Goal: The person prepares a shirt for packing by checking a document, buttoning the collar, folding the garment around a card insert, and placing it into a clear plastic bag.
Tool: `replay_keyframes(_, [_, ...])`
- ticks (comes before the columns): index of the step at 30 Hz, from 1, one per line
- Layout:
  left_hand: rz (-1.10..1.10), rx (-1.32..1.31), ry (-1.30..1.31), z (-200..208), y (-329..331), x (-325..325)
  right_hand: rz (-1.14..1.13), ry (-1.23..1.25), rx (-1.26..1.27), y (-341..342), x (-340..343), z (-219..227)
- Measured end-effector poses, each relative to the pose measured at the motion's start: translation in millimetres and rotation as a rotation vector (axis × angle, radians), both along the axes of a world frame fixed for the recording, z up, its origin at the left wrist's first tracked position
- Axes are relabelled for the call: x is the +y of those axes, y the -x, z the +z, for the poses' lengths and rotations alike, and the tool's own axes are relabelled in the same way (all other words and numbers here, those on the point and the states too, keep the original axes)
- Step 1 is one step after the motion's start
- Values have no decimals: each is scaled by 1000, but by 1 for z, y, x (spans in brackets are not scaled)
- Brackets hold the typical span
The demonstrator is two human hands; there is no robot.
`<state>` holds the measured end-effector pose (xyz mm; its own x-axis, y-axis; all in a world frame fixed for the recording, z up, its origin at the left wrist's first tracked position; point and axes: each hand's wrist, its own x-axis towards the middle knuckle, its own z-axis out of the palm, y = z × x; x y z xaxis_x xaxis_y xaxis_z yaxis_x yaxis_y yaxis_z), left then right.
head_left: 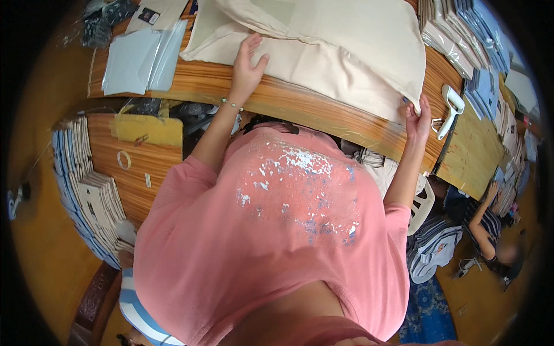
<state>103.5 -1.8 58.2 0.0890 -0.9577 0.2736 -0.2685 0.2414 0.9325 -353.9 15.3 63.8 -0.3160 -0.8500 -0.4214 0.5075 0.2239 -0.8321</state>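
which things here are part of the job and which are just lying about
In use:
- cream cloth, corner in right hand
- left hand, open beside it
- wooden table beneath

Apparently lying about:
- white handled tool
- pale blue packet
- folded stack

Widest passage: low over the cream cloth (340,66), between left hand (249,66) and right hand (418,118); only soft folds rise there. Bare strip of tabletop (202,75) along the near edge, left of the left wrist, slim but passable. Left end hemmed in by bagged pale-blue garments (133,60), narrow gap between them and cloth. Right side tighter: cloth corner at right fingertips, white-handled roller (452,106) just beyond, stacked packaged garments (456,40) behind it; small wooden gap between stacks and cloth. Pink-shirted torso (300,190) closes off the near side
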Motion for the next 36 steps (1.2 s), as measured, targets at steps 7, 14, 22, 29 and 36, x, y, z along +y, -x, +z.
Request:
replay_keyframes(7, [-461,-1005,119,-3,-1,-105,65,-7,19,-10,-29,15])
replay_keyframes(14, [-402,-780,-50,-9,-3,-137,32,-29,15,2,-37,14])
replay_keyframes(22, [-245,-693,41,-23,0,-148,26,-101,48,3,-89,4])
replay_keyframes(29, [-226,-894,312,-37,1,-153,-60,-153,290,-15,-97,-13])
replay_keyframes(36, [-279,-846,256,-48,-2,-153,366,-91,1891,-67,-60,-59])
